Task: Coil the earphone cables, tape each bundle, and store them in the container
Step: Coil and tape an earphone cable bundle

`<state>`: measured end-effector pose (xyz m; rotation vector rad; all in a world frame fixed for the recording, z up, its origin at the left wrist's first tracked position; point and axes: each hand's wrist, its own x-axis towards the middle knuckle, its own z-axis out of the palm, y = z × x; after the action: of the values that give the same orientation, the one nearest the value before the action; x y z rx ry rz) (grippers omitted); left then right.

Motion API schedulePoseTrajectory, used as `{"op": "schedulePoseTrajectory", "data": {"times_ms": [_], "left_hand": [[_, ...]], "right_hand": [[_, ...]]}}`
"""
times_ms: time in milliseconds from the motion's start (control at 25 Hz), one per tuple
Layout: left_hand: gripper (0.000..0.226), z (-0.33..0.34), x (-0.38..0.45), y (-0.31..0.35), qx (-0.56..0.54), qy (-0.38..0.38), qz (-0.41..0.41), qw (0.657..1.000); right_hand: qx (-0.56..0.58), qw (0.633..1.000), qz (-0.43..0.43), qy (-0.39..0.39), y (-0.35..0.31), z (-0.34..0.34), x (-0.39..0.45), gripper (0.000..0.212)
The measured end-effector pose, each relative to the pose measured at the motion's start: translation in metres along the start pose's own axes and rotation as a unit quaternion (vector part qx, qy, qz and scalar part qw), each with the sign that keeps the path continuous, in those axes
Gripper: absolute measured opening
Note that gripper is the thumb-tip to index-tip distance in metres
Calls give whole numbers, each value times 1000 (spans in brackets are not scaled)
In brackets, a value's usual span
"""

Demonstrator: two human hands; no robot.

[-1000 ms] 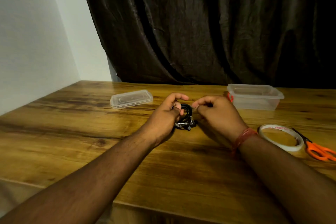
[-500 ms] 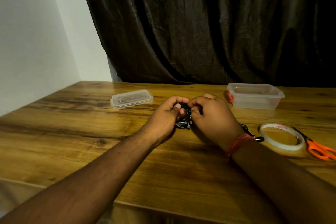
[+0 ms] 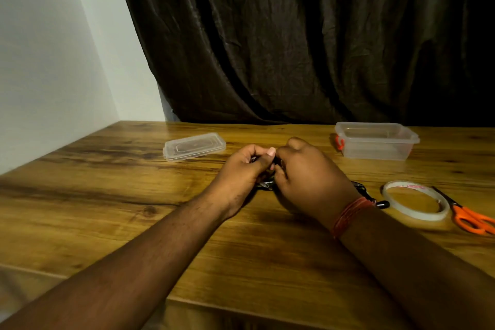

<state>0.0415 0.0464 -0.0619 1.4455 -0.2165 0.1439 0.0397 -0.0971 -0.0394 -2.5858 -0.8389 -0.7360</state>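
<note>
Hands (image 3: 278,171) around coiled earphone bundle (image 3: 265,184)

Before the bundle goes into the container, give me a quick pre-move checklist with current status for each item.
1. Coiled earphone bundle held: ok, left hand and right hand both grip it above the table.
2. Tape wrapped on bundle: cannot tell, the fingers hide it.
3. Container open and upright: ok.
4. Lid out of the way: ok, it lies far left, apart from the container.
5. Tape roll and scissors within reach: ok, beside the right wrist.
6. Second earphone: not ok, still on the table behind the right wrist.
</note>
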Motion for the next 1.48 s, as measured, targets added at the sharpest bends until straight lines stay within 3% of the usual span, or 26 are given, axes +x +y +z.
{"op": "schedulePoseTrajectory", "data": {"times_ms": [320,560,640,720,800,960,1040,1120,1280,1480], "left_hand": [[18,-2,3,5,-56,45,-10,997],[14,-6,6,6,-85,60,-7,995],[12,-8,6,8,-102,61,7,993],[13,-8,5,11,-110,48,25,992],[13,-9,3,12,-107,31,27,993],[14,-8,0,14,-105,7,33,994],[14,-5,-2,16,-103,-11,41,994],[13,-2,-3,18,-98,-29,46,994],[14,-6,-3,21,-103,-39,51,993],[9,-8,-1,16,-44,-38,59,997]], "right_hand": [[15,1000,-5,4,-4,2,-2,22],[73,997,-2,-14,-6,-2,-3,45],[135,991,1,8,-5,-1,-4,42],[250,962,39,105,5,-1,1,22],[359,919,102,128,18,-3,7,15],[590,798,95,-76,27,-2,6,43],[576,806,75,-113,26,0,4,47],[554,825,71,-90,26,0,4,41],[578,812,74,-39,24,-3,9,26],[580,811,71,-31,27,-1,8,23]]}}
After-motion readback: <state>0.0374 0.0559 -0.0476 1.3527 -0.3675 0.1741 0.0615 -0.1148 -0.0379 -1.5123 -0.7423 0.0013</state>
